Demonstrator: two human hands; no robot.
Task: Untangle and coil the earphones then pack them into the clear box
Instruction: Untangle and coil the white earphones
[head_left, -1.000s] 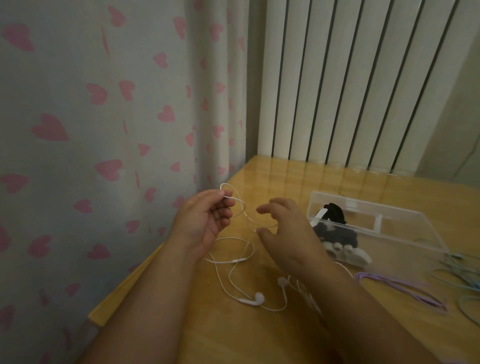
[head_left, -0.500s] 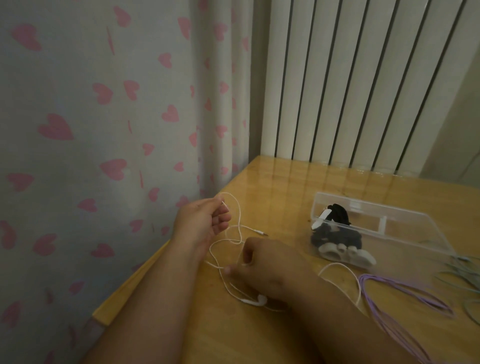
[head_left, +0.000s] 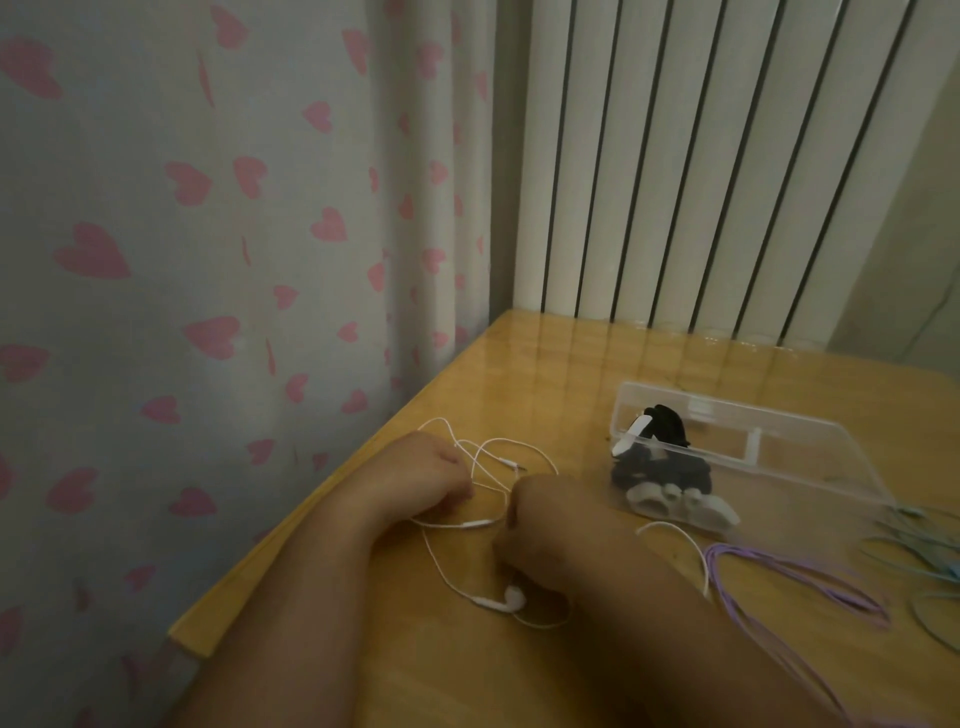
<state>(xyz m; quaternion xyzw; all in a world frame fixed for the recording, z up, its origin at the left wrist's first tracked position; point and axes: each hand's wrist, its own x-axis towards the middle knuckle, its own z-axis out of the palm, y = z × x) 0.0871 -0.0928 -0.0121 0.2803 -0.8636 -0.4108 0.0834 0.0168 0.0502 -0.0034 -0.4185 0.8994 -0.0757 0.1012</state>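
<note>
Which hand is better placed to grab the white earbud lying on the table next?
Right. The right hand rests just beside the earbud; the left hand pinches cable loops farther off.

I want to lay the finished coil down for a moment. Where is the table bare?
Bare wood lies along the far table strip between the clear box and the white slats, and nearer, between the two forearms. Crowded: white earphones spread at the left edge, purple cable and teal cable on the right.
</note>
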